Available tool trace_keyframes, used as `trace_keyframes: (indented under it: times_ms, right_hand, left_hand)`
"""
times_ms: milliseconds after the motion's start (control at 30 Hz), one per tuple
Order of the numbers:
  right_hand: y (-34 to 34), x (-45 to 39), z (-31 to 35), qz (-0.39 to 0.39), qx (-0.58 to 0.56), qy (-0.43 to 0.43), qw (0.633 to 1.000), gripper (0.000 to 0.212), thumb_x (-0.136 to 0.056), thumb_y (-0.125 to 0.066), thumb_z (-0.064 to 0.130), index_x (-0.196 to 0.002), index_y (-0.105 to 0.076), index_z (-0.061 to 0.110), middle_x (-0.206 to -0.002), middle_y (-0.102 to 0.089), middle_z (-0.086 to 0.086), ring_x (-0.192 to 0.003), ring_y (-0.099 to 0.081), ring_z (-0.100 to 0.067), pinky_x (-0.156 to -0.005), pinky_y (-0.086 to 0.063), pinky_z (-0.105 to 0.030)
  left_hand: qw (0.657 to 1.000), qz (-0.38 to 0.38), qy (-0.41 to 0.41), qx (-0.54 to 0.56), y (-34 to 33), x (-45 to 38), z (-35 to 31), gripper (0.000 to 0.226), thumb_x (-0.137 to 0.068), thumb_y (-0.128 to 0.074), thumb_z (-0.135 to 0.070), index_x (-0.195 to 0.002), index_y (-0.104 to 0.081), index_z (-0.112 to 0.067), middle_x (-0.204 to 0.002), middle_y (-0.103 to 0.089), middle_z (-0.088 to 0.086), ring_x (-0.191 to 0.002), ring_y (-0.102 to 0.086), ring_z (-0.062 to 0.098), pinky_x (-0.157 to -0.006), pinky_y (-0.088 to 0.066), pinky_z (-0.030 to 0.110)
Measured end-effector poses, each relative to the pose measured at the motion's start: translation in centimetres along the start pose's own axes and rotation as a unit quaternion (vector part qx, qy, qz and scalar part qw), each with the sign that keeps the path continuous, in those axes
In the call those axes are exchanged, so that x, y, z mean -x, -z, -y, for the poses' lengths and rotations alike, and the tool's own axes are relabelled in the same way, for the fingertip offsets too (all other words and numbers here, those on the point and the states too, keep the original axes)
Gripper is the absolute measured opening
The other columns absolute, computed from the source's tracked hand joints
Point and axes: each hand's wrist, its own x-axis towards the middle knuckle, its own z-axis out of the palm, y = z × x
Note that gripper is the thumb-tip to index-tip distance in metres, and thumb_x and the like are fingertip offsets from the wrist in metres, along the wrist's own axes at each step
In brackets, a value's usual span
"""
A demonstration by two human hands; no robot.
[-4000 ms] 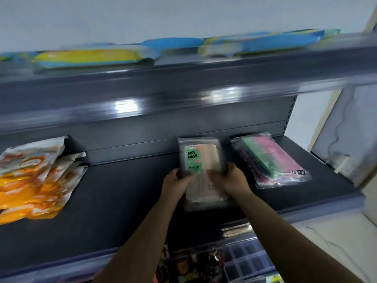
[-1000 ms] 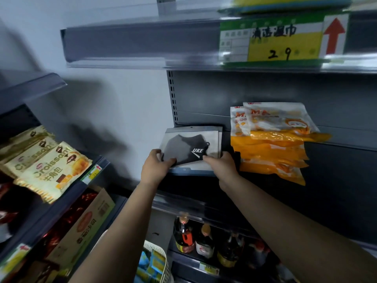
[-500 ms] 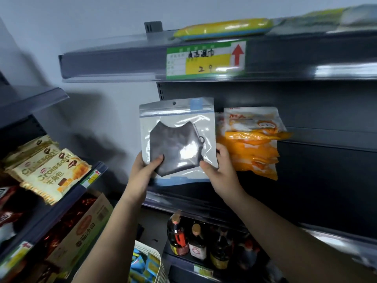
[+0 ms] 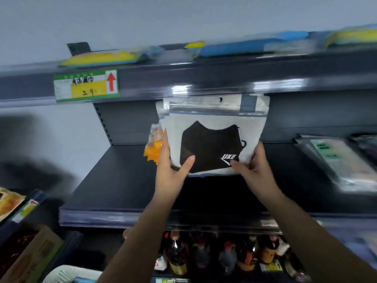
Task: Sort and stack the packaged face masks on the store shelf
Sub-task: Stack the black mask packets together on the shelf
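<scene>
Both forearms reach up and forward over shelf (image 4: pixel 114 180) front edge. Left hand (image 4: pixel 170 172) pinches mask packet (image 4: pixel 212 137) at lower left corner, thumb on front. Right hand (image 4: pixel 255 170) pinches lower right corner. Packet upright above shelf middle. Orange packets (image 4: pixel 154 146) behind packet's left edge. Other mask packs (image 4: pixel 336 162) at shelf's right.

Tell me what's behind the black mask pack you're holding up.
Behind the black mask pack, orange snack packets peek out past its left edge, beside the left hand. The rest of that pile and the shelf's back panel directly behind are covered. The right hand grips the other side.
</scene>
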Motion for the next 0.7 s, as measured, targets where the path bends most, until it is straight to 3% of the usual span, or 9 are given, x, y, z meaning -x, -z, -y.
trace_keyframes:
  times_ms: [200,333,400,500,600,700]
  right_hand:
    - [7.3,1.4,-2.2,-0.057,0.045,-0.017,0.997,0.057,-0.083,-0.061,-0.01,-0.128,-0.042,0.02,-0.12,-0.059,0.005,-0.11,-0.058,-0.004,-0.091,-0.045,-0.016]
    - [10.3,2.3,-3.3,-0.068,0.081,-0.044,0.993,0.058,-0.081,-0.062,-0.011,-0.12,-0.042,0.027,-0.115,-0.059,0.005,-0.103,-0.059,0.005,-0.086,-0.046,-0.012]
    - [11.1,2.7,-3.8,-0.062,0.084,-0.056,0.993,0.066,-0.079,-0.063,-0.013,-0.126,-0.037,0.024,-0.117,-0.056,0.009,-0.1,-0.057,0.013,-0.083,-0.045,-0.007]
    - [11.6,3.1,-4.3,-0.061,0.097,-0.057,0.992,0.079,-0.075,-0.066,-0.015,-0.134,-0.029,0.022,-0.122,-0.051,0.017,-0.104,-0.052,0.019,-0.085,-0.042,-0.003]
    - [11.6,3.1,-4.6,-0.067,0.101,-0.049,0.991,0.082,-0.075,-0.066,-0.015,-0.133,-0.027,0.026,-0.123,-0.048,0.019,-0.107,-0.05,0.019,-0.087,-0.041,-0.003]
    - [11.4,2.4,-4.3,-0.073,0.095,-0.043,0.992,0.082,-0.076,-0.066,-0.013,-0.13,-0.027,0.034,-0.122,-0.048,0.024,-0.109,-0.05,0.018,-0.088,-0.042,-0.004]
  left_hand:
    - [0.997,0.064,0.035,0.01,-7.5,0.7,1.3,0.088,-0.074,-0.066,-0.042,-0.148,-0.019,-0.036,-0.148,-0.038,-0.006,-0.138,-0.034,0.014,-0.112,-0.034,0.046]
    - [0.995,0.093,0.037,0.028,-10.9,1.1,1.9,0.091,-0.075,-0.071,-0.014,-0.149,-0.019,-0.021,-0.146,-0.04,-0.001,-0.137,-0.035,0.012,-0.114,-0.032,0.043]
    - [0.991,0.113,0.041,0.058,-11.8,1.3,2.0,0.095,-0.074,-0.07,-0.001,-0.148,-0.016,-0.024,-0.145,-0.041,-0.002,-0.136,-0.036,0.008,-0.114,-0.032,0.038]
    - [0.989,0.113,0.038,0.086,-12.8,1.7,2.4,0.096,-0.072,-0.068,0.002,-0.148,-0.014,-0.02,-0.145,-0.041,-0.001,-0.135,-0.038,0.008,-0.112,-0.033,0.029]
    - [0.994,0.075,0.035,0.071,-13.4,2.0,2.2,0.08,-0.071,-0.069,-0.004,-0.138,-0.03,-0.024,-0.132,-0.049,-0.012,-0.125,-0.045,-0.005,-0.104,-0.037,0.014]
    - [0.998,0.035,0.023,0.052,-13.5,1.6,1.7,0.077,-0.074,-0.072,0.004,-0.133,-0.032,-0.026,-0.124,-0.049,-0.021,-0.116,-0.046,-0.014,-0.096,-0.039,0.006]
